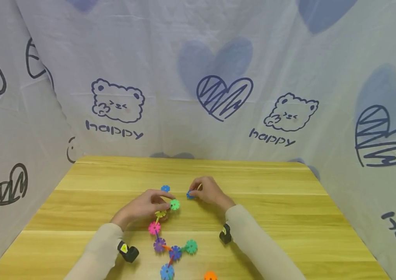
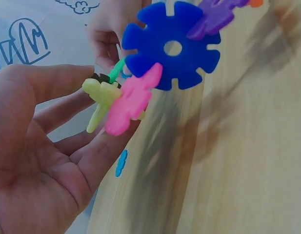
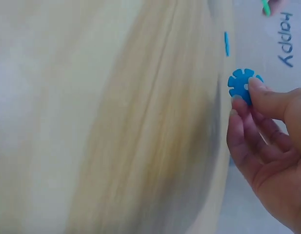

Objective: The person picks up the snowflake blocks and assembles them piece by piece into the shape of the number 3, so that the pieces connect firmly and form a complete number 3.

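Note:
My left hand (image 1: 146,204) grips a chain of notched plastic snowflake discs near one end. In the left wrist view its thumb and fingers hold around a yellow disc (image 2: 102,94), with a small dark piece beside a green disc (image 1: 175,204). Along the chain follow a pink disc (image 1: 154,228), a purple disc (image 1: 159,245), a dark blue disc (image 1: 175,253), a teal disc (image 1: 191,247) and a lighter blue disc (image 1: 167,272). My right hand (image 1: 209,189) pinches a loose blue disc (image 3: 242,84) between thumb and fingertips, apart from the chain.
Another blue disc (image 1: 165,188) lies on the wooden table (image 1: 275,217) just beyond my left hand. An orange disc (image 1: 210,275) sits at the near edge of the view. A printed white cloth (image 1: 169,116) hangs behind the table and along both sides.

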`<state>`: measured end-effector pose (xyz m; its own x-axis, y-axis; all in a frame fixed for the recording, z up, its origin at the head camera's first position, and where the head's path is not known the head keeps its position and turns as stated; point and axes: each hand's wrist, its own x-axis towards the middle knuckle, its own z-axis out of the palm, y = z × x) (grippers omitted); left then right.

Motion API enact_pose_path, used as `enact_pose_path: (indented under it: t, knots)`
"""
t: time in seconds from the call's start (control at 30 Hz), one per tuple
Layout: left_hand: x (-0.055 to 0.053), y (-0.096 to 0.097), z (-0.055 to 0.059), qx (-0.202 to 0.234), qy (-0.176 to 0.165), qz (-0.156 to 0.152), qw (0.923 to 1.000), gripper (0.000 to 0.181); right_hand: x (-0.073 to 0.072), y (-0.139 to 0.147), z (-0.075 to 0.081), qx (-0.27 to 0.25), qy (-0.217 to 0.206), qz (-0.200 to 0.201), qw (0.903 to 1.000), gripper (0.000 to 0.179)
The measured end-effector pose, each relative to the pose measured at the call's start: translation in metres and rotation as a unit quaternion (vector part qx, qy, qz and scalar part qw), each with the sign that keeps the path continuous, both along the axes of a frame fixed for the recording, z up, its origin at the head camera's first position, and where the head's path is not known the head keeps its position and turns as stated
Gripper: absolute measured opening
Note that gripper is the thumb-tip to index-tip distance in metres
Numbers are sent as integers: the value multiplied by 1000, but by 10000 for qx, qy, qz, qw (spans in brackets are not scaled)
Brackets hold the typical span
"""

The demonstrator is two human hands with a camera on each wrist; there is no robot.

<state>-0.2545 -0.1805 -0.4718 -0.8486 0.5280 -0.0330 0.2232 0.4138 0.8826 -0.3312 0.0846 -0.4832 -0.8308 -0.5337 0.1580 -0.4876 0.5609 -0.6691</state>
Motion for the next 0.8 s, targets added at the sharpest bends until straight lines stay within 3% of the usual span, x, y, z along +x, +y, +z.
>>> enact_pose_path:
  t: [0.37, 0.8]
  knots:
    - [-2, 1, 0, 174, -112, 298, 9993, 44, 21, -6, 8, -437, -59, 384, 9983, 6]
    - [-3, 0, 0, 266, 22, 656, 9975, 44, 33, -15, 10, -619, 67, 563, 9965, 5]
